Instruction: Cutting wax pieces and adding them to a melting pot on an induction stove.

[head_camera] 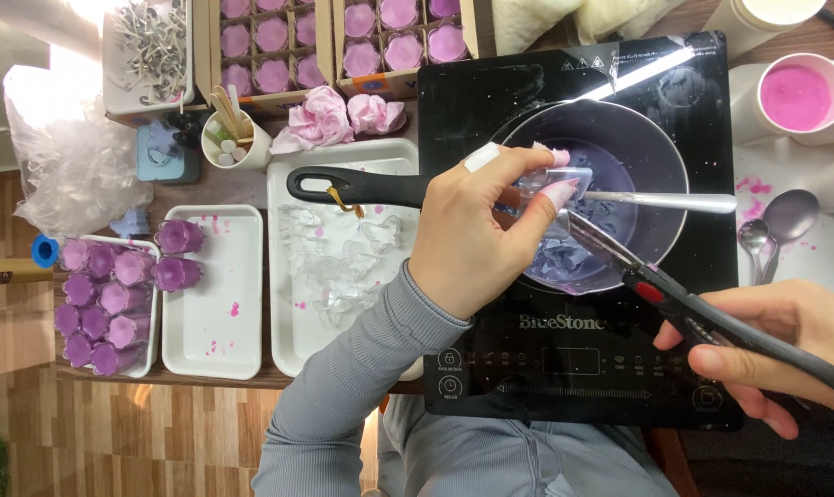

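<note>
Over the dark saucepan [656, 138] on the black induction cooktop [472, 101], the left hand [477, 230] is pinching a small clear plastic cup [550, 189] between thumb and fingertips, closed snugly around it; the cup is lying tilted, its long axis running roughly left to right with one end pointing toward the pan's centre. The right hand [776, 340] is wrapping its fingers around the black handles of a pair of scissors [674, 294], whose long axis is running diagonally from the lower right up to the upper left; the metal blades are pointing at the cup and appear to be meeting its lower edge, though how far the blades are parted cannot be told. Pale lilac, waxy-looking fragments are lying in the pan bottom, and a slim metal rod [665, 201] is resting across the rim, pointing right. The pan's long black handle is extending leftward over a white rectangular tray [283, 276] holding crumpled clear plastic pieces. Farther left, a second white tray [214, 340], speckled pink, is carrying two glossy purple candles [178, 253]. Two metal spoons [776, 225] are lying right of the cooktop.
</note>
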